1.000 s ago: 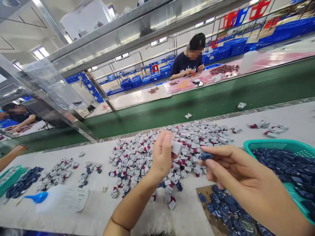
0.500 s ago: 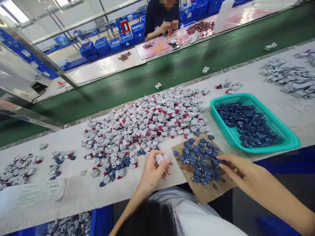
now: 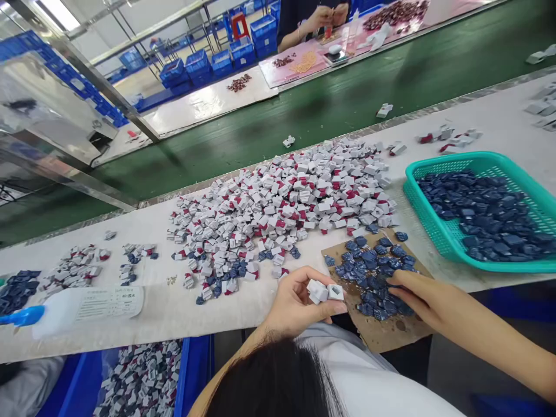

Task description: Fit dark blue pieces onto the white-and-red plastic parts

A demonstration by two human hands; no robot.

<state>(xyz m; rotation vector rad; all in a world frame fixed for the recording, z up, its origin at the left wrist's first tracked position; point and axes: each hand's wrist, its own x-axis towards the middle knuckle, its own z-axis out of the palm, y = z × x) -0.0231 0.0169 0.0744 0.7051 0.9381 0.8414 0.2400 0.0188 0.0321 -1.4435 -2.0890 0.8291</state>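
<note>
My left hand (image 3: 295, 304) is closed around small white plastic blocks (image 3: 318, 291) near the table's front edge. One block shows a dark square opening facing up. My right hand (image 3: 423, 298) reaches from the right into a heap of small dark blue faceted pieces (image 3: 374, 269). Its thumb and forefinger are pinched among them, and what sits between the fingertips is hidden. The blue pieces lie on a stained brown cardboard sheet (image 3: 377, 339). Behind my left hand spreads a large pile of white blocks (image 3: 278, 200), many with dark red parts and several with blue ones.
A teal basket (image 3: 499, 265) of blue pieces stands at right. On the left lie a white bottle (image 3: 65, 313) with a blue cap and small heaps of blocks. A blue bin (image 3: 191, 370) is below the table. Across the green belt (image 3: 243, 133), a co-worker's hands (image 3: 321, 18) are busy.
My left hand has turned, bringing the white blocks and one block's opening into sight. My right hand's fingertips have moved deeper into the blue pieces. The view has shifted left, revealing the bottle.
</note>
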